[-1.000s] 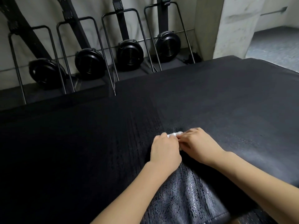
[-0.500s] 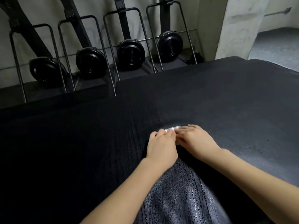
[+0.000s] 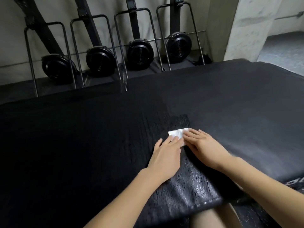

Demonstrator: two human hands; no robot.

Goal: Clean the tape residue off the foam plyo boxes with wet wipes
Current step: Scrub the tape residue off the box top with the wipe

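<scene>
Obs.: both hands lie flat on the top face of the black foam plyo box (image 3: pixel 230 102), fingers straight, pressing one white wet wipe (image 3: pixel 176 133) against the surface. The left hand (image 3: pixel 166 153) covers the wipe's near-left part; the right hand (image 3: pixel 205 148) covers its right part. Neither hand pinches or curls round the wipe; both simply press down on it.

Position: the wipe sits about midway across the box top, roughly halfway between the near edge and the far edge. A streaked, glossy wet band runs from the near edge up to the wipe; the surface to left and right looks dull.

Handling (judgement): the wipe is thin, limp and wet, so it will likely bunch or roll under a push unless spread flat under the fingers. Flat fingertips over its middle look the better hold; a pinch at a corner only for lifting or refolding. The box cover appears textured, probably slick where wet, and the foam should yield under firm pressure.

Background: four black fan-wheel machines (image 3: pixel 139 54) stand in a row beyond the far edge, against the wall. Residue itself cannot be made out.
</scene>
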